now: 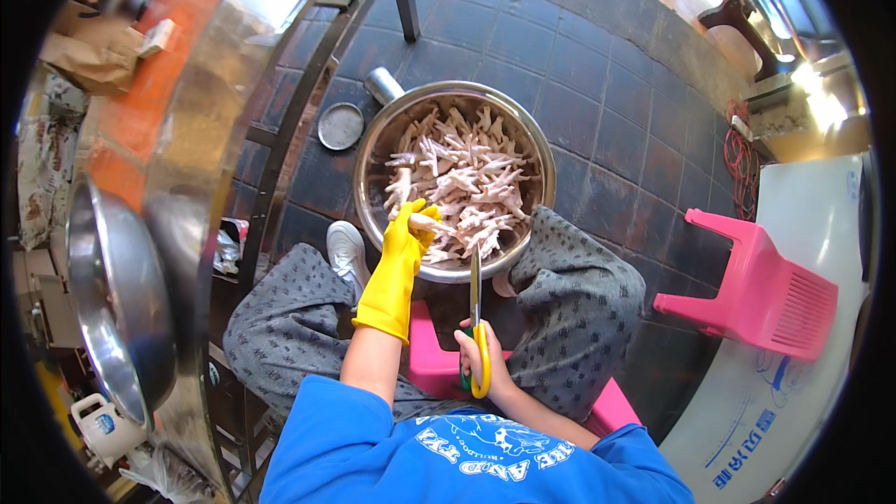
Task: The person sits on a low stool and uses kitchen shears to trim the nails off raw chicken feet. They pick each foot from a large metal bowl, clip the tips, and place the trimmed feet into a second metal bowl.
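A wide stainless steel bowl (544, 147) stands on the floor between the person's legs, filled with pale chicken feet (465, 175). My left hand (400, 252), in a yellow rubber glove, grips one chicken foot (425, 223) over the bowl's near left part. My right hand (495, 357) is bare and holds scissors (476, 287) with one yellow and one green handle. Their blades point away from me, and the tips reach over the bowl's near rim. The blades look nearly closed and lie apart from the held foot.
A round metal lid (341, 126) and a metal can (383, 87) sit left of the bowl. Leftward is a metal table bearing another steel bowl (150, 294). One pink stool (428, 353) is beneath me; another (777, 287) lies tipped at right by a white freezer (805, 203).
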Demonstrator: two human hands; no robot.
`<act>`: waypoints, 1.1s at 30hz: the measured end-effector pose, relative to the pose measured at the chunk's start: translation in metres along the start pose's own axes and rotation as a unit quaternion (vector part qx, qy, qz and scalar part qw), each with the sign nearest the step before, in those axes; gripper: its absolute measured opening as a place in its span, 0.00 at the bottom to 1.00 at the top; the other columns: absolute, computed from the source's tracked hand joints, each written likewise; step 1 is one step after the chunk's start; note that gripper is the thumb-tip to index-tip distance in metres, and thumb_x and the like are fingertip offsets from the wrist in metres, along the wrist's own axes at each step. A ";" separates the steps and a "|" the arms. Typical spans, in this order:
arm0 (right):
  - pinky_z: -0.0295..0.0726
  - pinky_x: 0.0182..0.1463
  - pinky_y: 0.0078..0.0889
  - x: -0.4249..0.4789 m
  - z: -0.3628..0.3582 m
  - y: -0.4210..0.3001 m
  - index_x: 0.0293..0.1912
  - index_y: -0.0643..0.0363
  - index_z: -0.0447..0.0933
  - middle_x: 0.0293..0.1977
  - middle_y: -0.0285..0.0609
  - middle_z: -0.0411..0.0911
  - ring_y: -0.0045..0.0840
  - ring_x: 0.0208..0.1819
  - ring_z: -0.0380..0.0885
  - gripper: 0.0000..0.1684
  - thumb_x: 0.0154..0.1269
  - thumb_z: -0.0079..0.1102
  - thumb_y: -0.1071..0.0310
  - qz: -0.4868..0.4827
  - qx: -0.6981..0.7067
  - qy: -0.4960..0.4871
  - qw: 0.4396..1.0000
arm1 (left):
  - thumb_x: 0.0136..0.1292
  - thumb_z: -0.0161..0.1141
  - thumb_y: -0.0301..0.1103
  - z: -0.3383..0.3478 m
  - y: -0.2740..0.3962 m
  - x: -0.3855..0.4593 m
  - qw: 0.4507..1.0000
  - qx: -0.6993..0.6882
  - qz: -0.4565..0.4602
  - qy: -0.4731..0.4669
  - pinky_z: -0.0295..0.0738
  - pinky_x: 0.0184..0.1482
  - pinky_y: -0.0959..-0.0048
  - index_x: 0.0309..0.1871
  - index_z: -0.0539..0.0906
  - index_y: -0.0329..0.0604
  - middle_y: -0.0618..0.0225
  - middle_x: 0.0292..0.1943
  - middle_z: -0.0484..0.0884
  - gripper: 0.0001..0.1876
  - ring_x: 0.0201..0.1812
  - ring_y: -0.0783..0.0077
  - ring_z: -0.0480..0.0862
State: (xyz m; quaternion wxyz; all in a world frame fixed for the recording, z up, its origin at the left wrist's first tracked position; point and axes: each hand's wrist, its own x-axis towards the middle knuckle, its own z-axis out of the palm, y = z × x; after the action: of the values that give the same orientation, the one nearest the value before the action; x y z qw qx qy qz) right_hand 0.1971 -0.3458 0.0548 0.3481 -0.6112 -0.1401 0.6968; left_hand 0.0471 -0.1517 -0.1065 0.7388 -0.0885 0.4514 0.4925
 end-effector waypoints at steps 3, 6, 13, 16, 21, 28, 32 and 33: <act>0.60 0.14 0.18 -0.002 -0.002 0.001 0.50 0.55 0.68 0.18 0.29 0.66 0.12 0.13 0.62 0.13 0.70 0.60 0.66 -0.019 0.024 -0.006 1.000 | 0.69 0.59 0.40 0.034 0.015 -0.030 0.997 0.008 -0.082 0.009 0.85 0.47 0.57 0.52 0.81 0.40 0.52 0.40 0.84 0.15 0.40 0.56 0.85; 0.61 0.17 0.18 -0.009 -0.004 -0.015 0.50 0.55 0.68 0.20 0.28 0.65 0.11 0.16 0.62 0.14 0.69 0.61 0.66 -0.031 0.027 -0.025 0.999 | 0.70 0.57 0.38 0.026 0.025 -0.027 0.953 -0.120 -0.163 -0.226 0.81 0.51 0.56 0.47 0.83 0.39 0.63 0.31 0.84 0.13 0.36 0.60 0.84; 0.73 0.31 0.29 -0.033 -0.009 -0.039 0.54 0.54 0.71 0.29 0.38 0.69 0.25 0.27 0.71 0.23 0.63 0.69 0.61 -0.369 -0.271 0.095 0.884 | 0.74 0.53 0.46 0.110 0.045 -0.165 0.974 -0.164 0.012 -0.158 0.79 0.59 0.58 0.49 0.85 0.38 0.61 0.37 0.88 0.19 0.40 0.61 0.88; 0.76 0.32 0.35 -0.064 -0.002 -0.072 0.52 0.53 0.73 0.30 0.42 0.71 0.35 0.30 0.75 0.24 0.60 0.70 0.59 -0.357 -0.414 0.108 0.830 | 0.74 0.53 0.48 0.102 0.055 -0.180 0.969 -0.147 0.077 -0.184 0.81 0.55 0.64 0.47 0.84 0.35 0.63 0.32 0.86 0.22 0.39 0.63 0.86; 0.77 0.30 0.37 -0.082 0.009 -0.092 0.50 0.52 0.75 0.29 0.41 0.72 0.34 0.29 0.76 0.23 0.57 0.71 0.56 -0.483 -0.510 0.131 0.700 | 0.73 0.53 0.51 0.117 0.069 -0.212 0.961 -0.118 0.242 -0.065 0.82 0.44 0.73 0.45 0.83 0.36 0.62 0.26 0.82 0.22 0.30 0.67 0.84; 0.74 0.29 0.38 -0.101 0.023 -0.104 0.48 0.49 0.77 0.27 0.40 0.71 0.36 0.30 0.76 0.22 0.57 0.71 0.55 -0.518 -0.529 0.134 0.659 | 0.72 0.56 0.53 0.146 0.077 -0.264 0.918 -0.021 0.397 -0.005 0.66 0.28 0.81 0.44 0.82 0.38 0.70 0.23 0.77 0.22 0.23 0.79 0.73; 0.74 0.30 0.38 -0.106 0.030 -0.104 0.47 0.50 0.77 0.27 0.41 0.71 0.36 0.29 0.76 0.21 0.56 0.72 0.55 -0.527 -0.525 0.125 0.657 | 0.72 0.56 0.53 0.144 0.081 -0.274 0.922 -0.016 0.387 -0.007 0.72 0.28 0.81 0.45 0.83 0.39 0.66 0.23 0.79 0.23 0.23 0.77 0.76; 0.74 0.30 0.38 -0.108 0.031 -0.103 0.47 0.50 0.77 0.27 0.41 0.71 0.36 0.29 0.76 0.21 0.56 0.72 0.55 -0.522 -0.531 0.118 0.658 | 0.71 0.56 0.53 0.144 0.081 -0.276 0.923 -0.034 0.384 -0.005 0.73 0.28 0.82 0.45 0.83 0.39 0.66 0.23 0.81 0.23 0.23 0.77 0.78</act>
State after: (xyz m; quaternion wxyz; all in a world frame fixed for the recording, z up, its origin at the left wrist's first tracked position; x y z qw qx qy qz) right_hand 0.2014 -0.3357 0.2063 0.2847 -0.5960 -0.7395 0.1300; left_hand 0.0352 -0.2076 0.2102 0.4919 0.0688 0.4299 0.7540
